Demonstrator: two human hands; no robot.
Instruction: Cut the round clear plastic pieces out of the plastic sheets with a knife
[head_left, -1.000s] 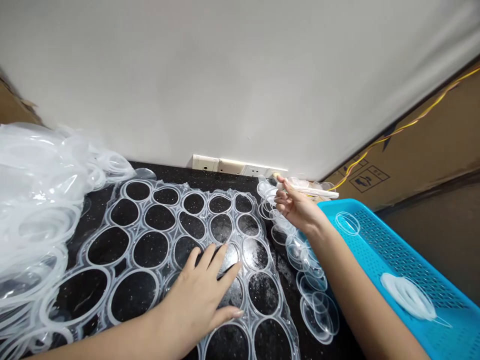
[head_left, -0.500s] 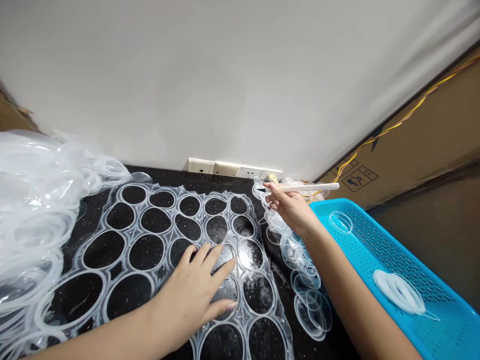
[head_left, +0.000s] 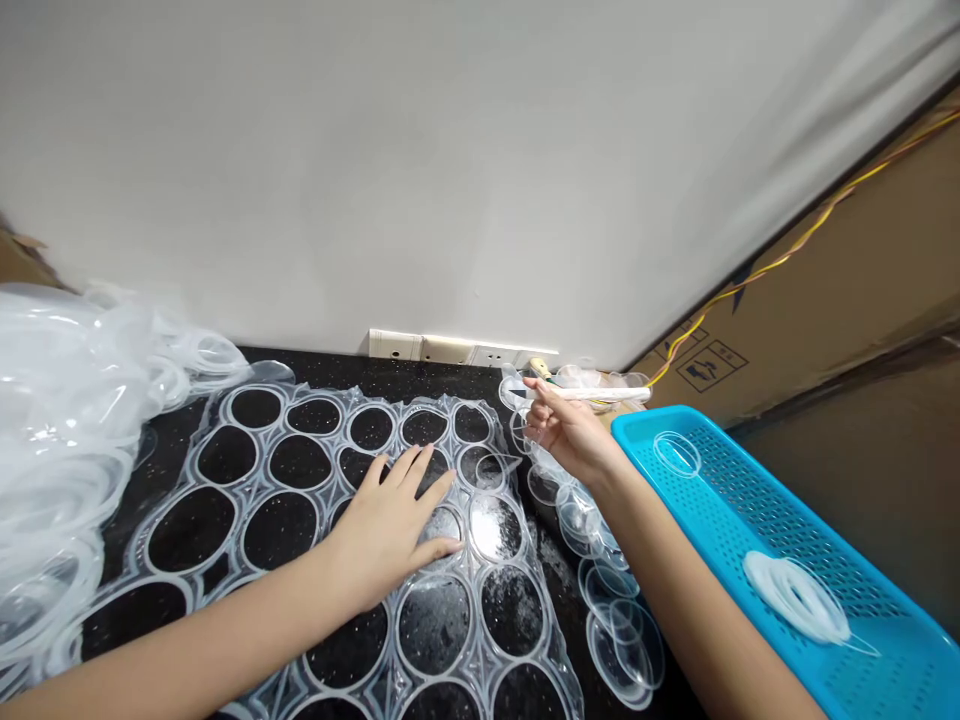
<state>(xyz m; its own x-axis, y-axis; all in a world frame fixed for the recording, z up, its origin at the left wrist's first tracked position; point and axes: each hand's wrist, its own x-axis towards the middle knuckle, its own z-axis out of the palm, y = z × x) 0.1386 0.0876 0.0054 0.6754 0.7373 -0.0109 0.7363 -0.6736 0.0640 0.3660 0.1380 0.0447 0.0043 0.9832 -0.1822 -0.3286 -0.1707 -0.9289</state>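
My left hand (head_left: pixel 394 515) lies flat on a transparent plastic sheet (head_left: pixel 352 590) punched with rows of round holes, its fingers spread and holding nothing. A small transparent flap (head_left: pixel 495 468) stands up at a hole just beyond my fingertips. My right hand (head_left: pixel 566 435) is raised at the sheet's far right corner, pinching a thin white stick (head_left: pixel 592 394) crosswise in its fingers. Round transparent plastic lids (head_left: pixel 611 640) lie overlapping in a line right of the sheet, below my right wrist.
A bright blue perforated tray (head_left: pixel 750 500) on the right holds a lid (head_left: pixel 676 454) and a bundle of white rings (head_left: pixel 795 598). A heap of punched plastic (head_left: pixel 67 420) rises at left. The black speckled counter (head_left: pixel 360 375) meets a white wall with sockets (head_left: pixel 461 350).
My left hand has slid toward the far end of the sheet. My right hand and the stick have shifted slightly left, and the view has tilted a little.
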